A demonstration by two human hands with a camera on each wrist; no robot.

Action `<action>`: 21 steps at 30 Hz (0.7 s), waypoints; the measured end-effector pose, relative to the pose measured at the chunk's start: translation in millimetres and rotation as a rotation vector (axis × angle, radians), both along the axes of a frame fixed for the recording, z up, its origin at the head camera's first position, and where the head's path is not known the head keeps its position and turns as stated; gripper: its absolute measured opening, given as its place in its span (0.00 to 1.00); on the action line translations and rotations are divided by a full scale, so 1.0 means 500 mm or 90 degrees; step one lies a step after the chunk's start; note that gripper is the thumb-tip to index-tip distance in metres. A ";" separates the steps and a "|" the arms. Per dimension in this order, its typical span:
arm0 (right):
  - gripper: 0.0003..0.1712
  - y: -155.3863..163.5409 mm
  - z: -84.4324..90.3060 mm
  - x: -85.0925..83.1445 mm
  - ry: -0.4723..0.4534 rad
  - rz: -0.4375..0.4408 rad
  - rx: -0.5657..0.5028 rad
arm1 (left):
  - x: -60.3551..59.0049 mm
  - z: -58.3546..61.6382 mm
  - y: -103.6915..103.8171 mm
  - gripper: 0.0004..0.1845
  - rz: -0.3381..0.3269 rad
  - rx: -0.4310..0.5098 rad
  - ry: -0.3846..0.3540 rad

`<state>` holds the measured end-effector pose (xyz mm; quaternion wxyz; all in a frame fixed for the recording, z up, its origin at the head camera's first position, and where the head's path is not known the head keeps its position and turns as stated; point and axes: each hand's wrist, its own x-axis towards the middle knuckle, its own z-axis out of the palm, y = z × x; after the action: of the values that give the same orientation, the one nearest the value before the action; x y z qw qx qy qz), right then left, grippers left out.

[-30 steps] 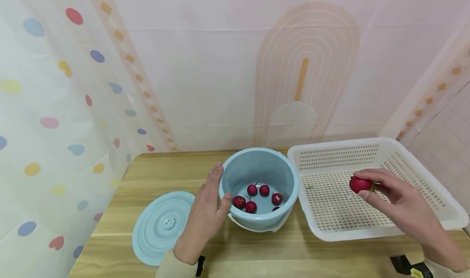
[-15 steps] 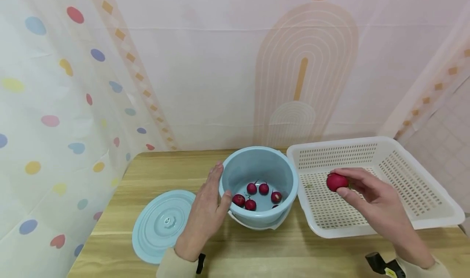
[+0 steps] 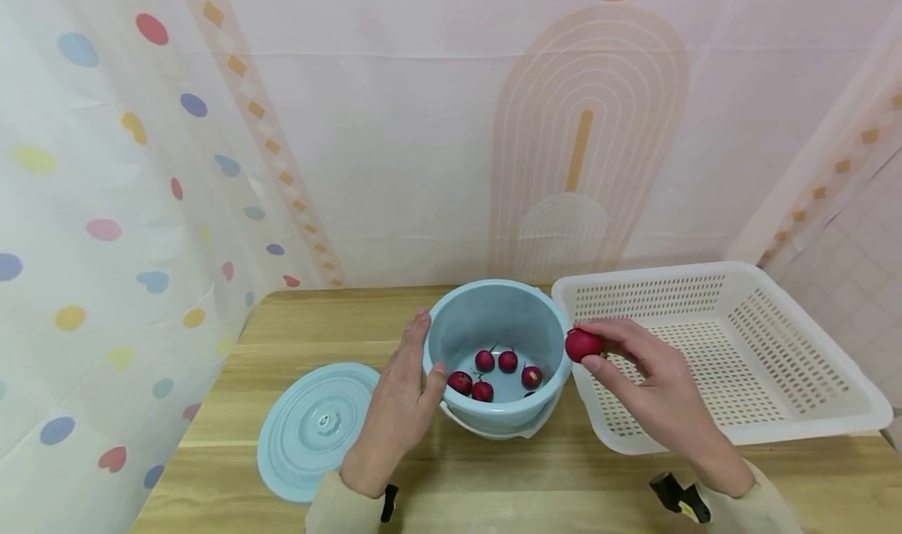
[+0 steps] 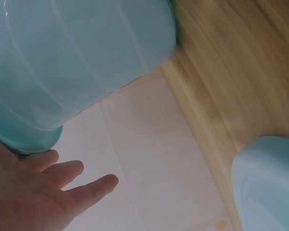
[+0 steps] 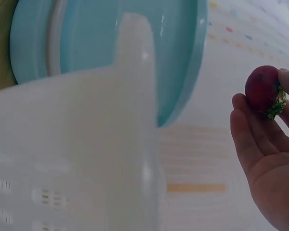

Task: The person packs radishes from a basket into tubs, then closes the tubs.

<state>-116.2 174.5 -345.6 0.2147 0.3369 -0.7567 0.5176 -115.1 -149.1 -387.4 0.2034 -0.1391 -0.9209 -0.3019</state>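
Observation:
My right hand (image 3: 651, 381) pinches a red radish (image 3: 583, 345) between thumb and fingers, at the right rim of the light blue bucket (image 3: 496, 418) in the head view. Trimmed green stem ends on this radish (image 5: 263, 90) show in the right wrist view. Several radishes (image 3: 482, 391) lie on the bottom of the bucket, one partly hidden by the front wall. My left hand (image 3: 395, 409) rests against the bucket's left rim with its fingers straight. In the left wrist view the fingers of the left hand (image 4: 43, 192) extend along the rim.
A white perforated plastic basket (image 3: 712, 438) stands right of the bucket, close against it. The round blue lid (image 3: 299, 440) lies on the wooden table (image 3: 507, 487) to the left, partly behind the left forearm. A patterned curtain (image 3: 395, 127) hangs behind the table.
My right hand has carried the radish leftward from over the white basket to the bucket's right rim. The left hand has stayed at the bucket's left side.

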 end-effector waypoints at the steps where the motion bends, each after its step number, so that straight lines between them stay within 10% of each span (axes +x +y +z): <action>1: 0.29 -0.006 -0.001 -0.002 0.006 -0.007 0.011 | 0.000 0.000 0.000 0.36 0.000 0.001 0.001; 21: 0.22 -0.091 -0.035 -0.049 0.090 -0.097 0.217 | -0.002 -0.003 -0.003 0.36 -0.012 -0.003 0.029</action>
<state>-140.5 129.1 -362.9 0.2456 0.3458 -0.8395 0.3396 -116.2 -150.5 -389.1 0.2210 -0.1554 -0.9155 -0.2981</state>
